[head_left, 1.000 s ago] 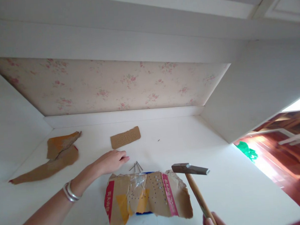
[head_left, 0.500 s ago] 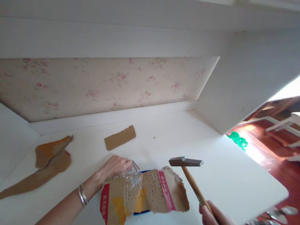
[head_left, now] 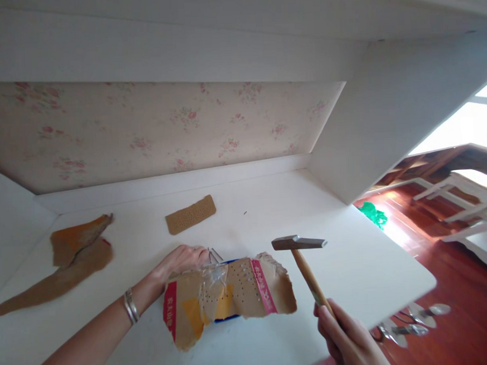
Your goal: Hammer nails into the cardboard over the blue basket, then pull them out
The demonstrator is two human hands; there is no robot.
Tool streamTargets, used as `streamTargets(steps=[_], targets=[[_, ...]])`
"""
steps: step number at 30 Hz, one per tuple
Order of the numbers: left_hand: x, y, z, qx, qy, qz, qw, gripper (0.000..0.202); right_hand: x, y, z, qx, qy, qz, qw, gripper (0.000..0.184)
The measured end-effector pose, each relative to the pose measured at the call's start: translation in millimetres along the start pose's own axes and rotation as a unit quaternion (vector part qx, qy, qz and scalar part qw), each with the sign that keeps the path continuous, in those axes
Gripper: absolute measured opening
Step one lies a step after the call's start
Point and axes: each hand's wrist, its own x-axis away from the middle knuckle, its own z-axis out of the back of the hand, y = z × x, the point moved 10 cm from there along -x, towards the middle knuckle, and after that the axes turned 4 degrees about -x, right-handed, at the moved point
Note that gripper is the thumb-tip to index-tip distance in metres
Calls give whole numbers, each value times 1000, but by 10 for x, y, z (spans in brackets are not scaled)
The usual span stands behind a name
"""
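My right hand [head_left: 349,339] grips the wooden handle of a hammer [head_left: 301,258], whose steel head hangs just right of a torn cardboard piece [head_left: 228,299]. That cardboard is brown with red and yellow print, full of small nail holes, and lies over something blue. My left hand [head_left: 182,259], with silver bangles on its wrist, rests behind the cardboard's left part. Its fingers are curled onto a few loose nails [head_left: 213,255] on the white tabletop [head_left: 352,264]. Whether a nail is pinched between them is hidden.
A small perforated cardboard strip [head_left: 190,214] lies further back. Torn brown cardboard scraps [head_left: 65,260] sit at the left. A flowered back wall and white side panels enclose the table. At the right are the table's edge, a red wooden floor and a green object [head_left: 372,214].
My left hand has moved from open tabletop onto the nails behind the cardboard. My right hand has come further into view, with the hammer still raised. The view has tilted down and right.
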Motion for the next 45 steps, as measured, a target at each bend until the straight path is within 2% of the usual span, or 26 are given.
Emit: streamTargets(steps=[4, 7, 12, 15, 16, 18, 20, 22, 25, 28, 30, 33, 35, 39, 45], targets=[[54, -131, 121, 19, 50, 31, 998, 25, 48, -39, -78, -26, -26, -5, 999, 61], [183, -405, 301, 42, 113, 96, 988, 30, 65, -6, -91, -45, -31, -21, 998, 63], [550, -910, 557, 96, 212, 221, 947, 43, 59, 126, -106, -89, -28, -53, 994, 67], [766, -975, 694, 142, 240, 260, 925, 53, 56, 198, -118, -116, -21, -70, 991, 69], [833, -941, 749, 166, 247, 269, 916, 55, 59, 213, -129, -123, -22, -76, 989, 69], [971, -820, 855, 256, 267, 299, 880, 52, 70, 227, -159, -137, -27, -86, 987, 68], [1012, -529, 980, 318, 272, 293, 860, 44, 86, 220, -192, -149, -33, -91, 984, 66], [942, -130, 1078, 371, 256, 255, 856, 36, 105, 205, -218, -158, -35, -94, 982, 64], [744, 429, 1132, 436, 239, 198, 845, 26, 134, 189, -235, -169, -27, -99, 980, 59], [558, 759, 1134, 439, 276, 164, 839, 20, 145, 160, -262, -166, -36, -92, 981, 58], [450, 842, 1017, 463, 281, 173, 823, 19, 136, 125, -276, -155, -48, -76, 984, 60], [326, 893, 781, 500, 246, 204, 805, 20, 113, 90, -285, -130, -64, -54, 988, 61], [295, 914, 713, 488, 234, 215, 813, 21, 97, 81, -295, -112, -77, -42, 990, 61], [273, 969, 715, 444, 231, 201, 842, 24, 74, 115, -338, -103, -101, -42, 989, 60], [271, 1011, 705, 396, 241, 184, 866, 20, 32, 115, -381, -124, -121, -35, 984, 59]])
